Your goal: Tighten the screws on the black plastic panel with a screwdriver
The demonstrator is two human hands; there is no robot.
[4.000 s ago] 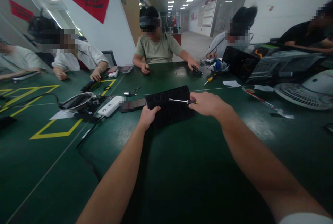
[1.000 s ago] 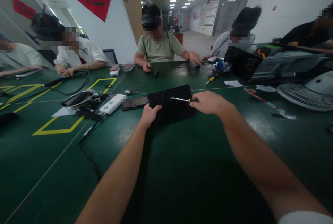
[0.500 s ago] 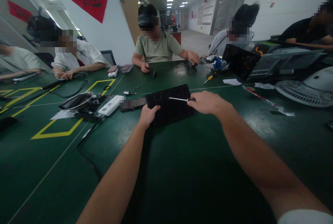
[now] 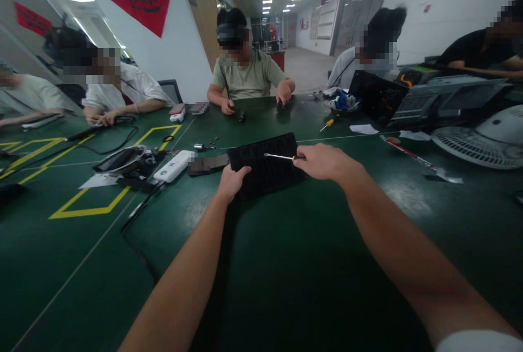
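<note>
A flat black panel (image 4: pixel 273 180) with a ribbed, molded face is held tilted above the table. My left hand (image 4: pixel 234 180) grips its left edge, thumb on the face. My right hand (image 4: pixel 324 160) is closed round the handle of a screwdriver (image 4: pixel 279 156), whose metal shaft points left across the panel. I cannot tell whether its tip touches the panel. Just left of the panel lies a phone-like dark device (image 4: pixel 207 164), and past it a white power bank (image 4: pixel 175 166).
Small metal parts (image 4: pixel 200 147) lie behind the phone-like device. A yellow-handled screwdriver (image 4: pixel 329 122) is further back. To the right are a white fan (image 4: pixel 484 137) and a computer case (image 4: pixel 453 98). Co-workers sit round the green table (image 4: pixel 310 265).
The co-worker opposite has moved a hand and the small dark item in it leftward across the table. My hands, the panel and the screwdriver have barely moved.
</note>
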